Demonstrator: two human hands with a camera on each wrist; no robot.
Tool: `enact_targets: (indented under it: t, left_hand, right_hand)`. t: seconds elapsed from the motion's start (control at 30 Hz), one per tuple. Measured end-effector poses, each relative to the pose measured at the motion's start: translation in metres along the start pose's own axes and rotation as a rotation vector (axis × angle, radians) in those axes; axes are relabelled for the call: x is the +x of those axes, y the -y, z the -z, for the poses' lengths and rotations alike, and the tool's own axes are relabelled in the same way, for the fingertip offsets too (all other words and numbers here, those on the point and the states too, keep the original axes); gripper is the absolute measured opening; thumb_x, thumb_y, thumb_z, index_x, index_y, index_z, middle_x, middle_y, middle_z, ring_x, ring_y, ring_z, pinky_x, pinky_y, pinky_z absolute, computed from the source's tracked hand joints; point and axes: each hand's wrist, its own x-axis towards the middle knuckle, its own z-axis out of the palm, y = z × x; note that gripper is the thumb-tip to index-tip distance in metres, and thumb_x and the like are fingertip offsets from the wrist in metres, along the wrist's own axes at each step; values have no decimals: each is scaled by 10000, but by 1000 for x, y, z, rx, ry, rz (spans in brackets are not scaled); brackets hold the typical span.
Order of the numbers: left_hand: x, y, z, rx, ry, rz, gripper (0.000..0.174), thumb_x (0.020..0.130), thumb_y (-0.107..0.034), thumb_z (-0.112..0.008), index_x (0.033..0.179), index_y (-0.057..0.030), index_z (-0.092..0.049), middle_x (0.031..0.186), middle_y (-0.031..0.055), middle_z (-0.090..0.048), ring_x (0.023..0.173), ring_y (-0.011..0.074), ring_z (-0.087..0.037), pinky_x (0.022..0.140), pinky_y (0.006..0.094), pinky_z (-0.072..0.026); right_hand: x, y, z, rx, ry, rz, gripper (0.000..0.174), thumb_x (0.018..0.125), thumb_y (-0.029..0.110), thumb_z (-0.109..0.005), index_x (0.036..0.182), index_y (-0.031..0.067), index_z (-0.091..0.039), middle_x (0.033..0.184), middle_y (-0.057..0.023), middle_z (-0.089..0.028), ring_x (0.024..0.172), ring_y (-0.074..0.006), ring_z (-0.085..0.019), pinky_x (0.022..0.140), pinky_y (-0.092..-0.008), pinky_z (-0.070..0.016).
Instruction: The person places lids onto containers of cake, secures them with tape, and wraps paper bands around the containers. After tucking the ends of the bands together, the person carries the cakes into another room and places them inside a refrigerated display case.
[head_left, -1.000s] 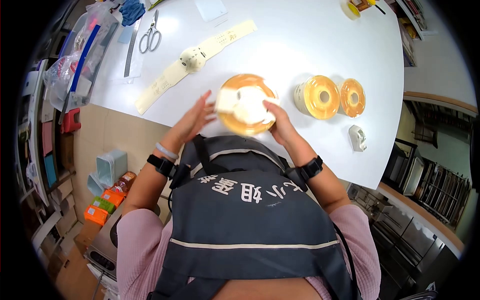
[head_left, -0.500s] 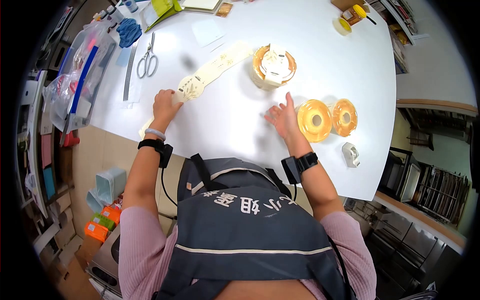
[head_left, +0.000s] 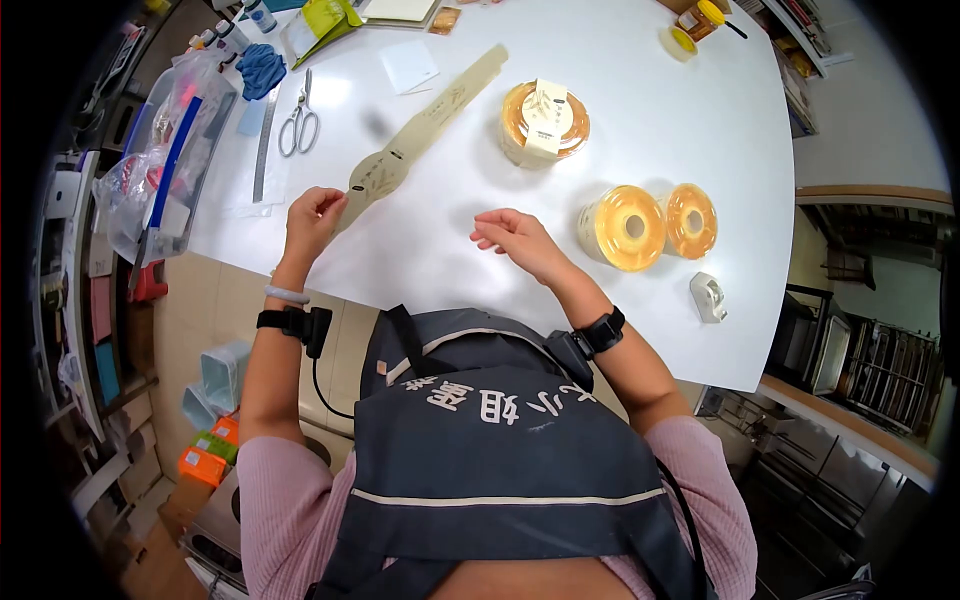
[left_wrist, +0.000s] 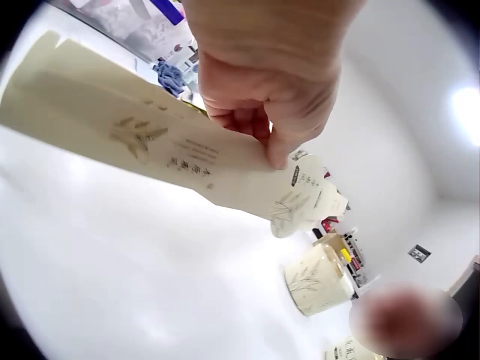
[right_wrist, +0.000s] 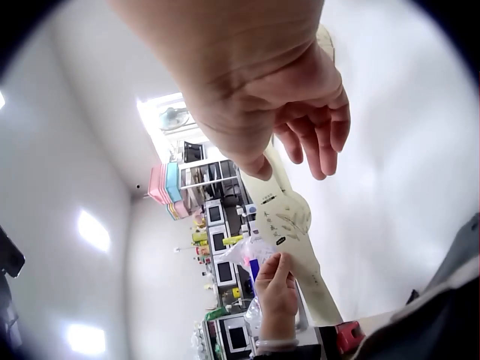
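My left hand (head_left: 314,222) pinches the edge of a long cream paper label band (head_left: 425,130) with a round middle and printed wheat ears. The band is lifted and tilted, and its near end is partly hidden behind the hand. In the left wrist view, thumb and fingers grip the band (left_wrist: 150,142) close to its round part. My right hand (head_left: 522,243) hovers over the table with fingers loosely bent and nothing in it. Beyond it stands a clear-lidded round cake tub (head_left: 520,148) with a similar band folded over its lid.
Two more cake tubs (head_left: 612,215) without bands over their lids stand at the right, beside a white tape dispenser (head_left: 708,298). Scissors (head_left: 299,125), a metal ruler (head_left: 264,150) and a plastic bin (head_left: 135,185) are at the left. A yellow-lidded jar (head_left: 700,22) stands far right.
The banded tub went from my hands to the table's far middle. My left hand moved to the paper band and raised it. My right hand moved away from the tubs toward the middle.
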Motion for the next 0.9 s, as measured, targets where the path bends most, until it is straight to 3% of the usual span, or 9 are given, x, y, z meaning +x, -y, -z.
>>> enact_targets:
  t: [0.13, 0.2, 0.3, 0.4, 0.53, 0.57, 0.67, 0.83, 0.9]
  left_hand:
    - [-15, -32, 6, -161, 202, -121, 74, 766, -29, -630, 819, 22, -632, 738, 33, -607, 672, 93, -545, 635, 221, -448]
    - [-22, -47, 3, -149, 267, -147, 72, 759, -27, -638, 810, 25, -639, 737, 40, -615, 676, 92, -552, 637, 224, -450]
    - [-26, -59, -5, -123, 349, -104, 82, 754, -33, -642, 807, 30, -643, 706, 57, -624, 644, 99, -555, 620, 231, -455]
    - [-21, -74, -10, 46, 364, -53, 73, 743, -24, -648, 804, 16, -649, 719, 59, -626, 657, 112, -558, 637, 235, -456]
    - [-13, -71, -21, 21, 239, -212, 81, 728, -22, -658, 806, -2, -660, 807, 79, -661, 746, 152, -608, 690, 262, -464]
    - [-12, -69, -24, 33, 236, -239, 84, 731, -56, -664, 799, -7, -659, 822, 83, -660, 741, 170, -612, 615, 277, -468]
    - [-14, -69, -33, 34, 283, -186, 74, 731, -48, -662, 793, -8, -657, 847, 90, -658, 753, 175, -615, 624, 283, -472]
    - [-22, -75, -44, -50, 201, -316, 76, 744, -20, -639, 817, 0, -647, 842, 99, -649, 755, 185, -609, 655, 272, -481]
    - [-25, -85, -41, -41, 208, -305, 75, 750, -13, -630, 823, 3, -641, 841, 98, -645, 757, 187, -605, 665, 266, -483]
  right_hand:
    - [19, 26, -7, 130, -127, 160, 489, 852, 297, -572, 1228, 15, -439, 1047, -47, -603, 936, -124, -560, 739, -252, -434]
    - [26, 42, -6, 424, -302, 274, 519, 784, 313, -671, 1122, -37, -492, 912, -55, -605, 808, -114, -565, 692, -247, -442]
    - [20, 55, 4, 336, -487, 323, 418, 768, 299, -694, 996, -5, -520, 815, -36, -590, 700, -92, -552, 641, -230, -449]
    - [10, 53, 9, 434, -548, 325, 337, 764, 280, -701, 892, 32, -512, 760, -24, -577, 617, -73, -529, 578, -219, -455]
    - [-3, 30, 15, 466, -603, 174, 298, 799, 217, -662, 964, 29, -499, 765, -32, -574, 606, -97, -540, 551, -230, -477]
    - [-8, 25, 16, 476, -596, 145, 260, 844, 201, -601, 1004, 31, -486, 778, -37, -578, 617, -115, -553, 560, -236, -485]
    - [-11, -6, 21, 599, -637, 126, 224, 884, 203, -533, 1014, 28, -483, 785, -45, -587, 613, -130, -553, 566, -243, -491]
    - [-39, -24, 29, 559, -505, -59, 245, 898, 160, -491, 1091, 13, -457, 975, -101, -572, 822, -174, -595, 647, -279, -508]
    - [-50, -18, 34, 392, -102, -384, 270, 895, 140, -485, 1133, 21, -439, 1053, -119, -560, 966, -205, -566, 757, -315, -490]
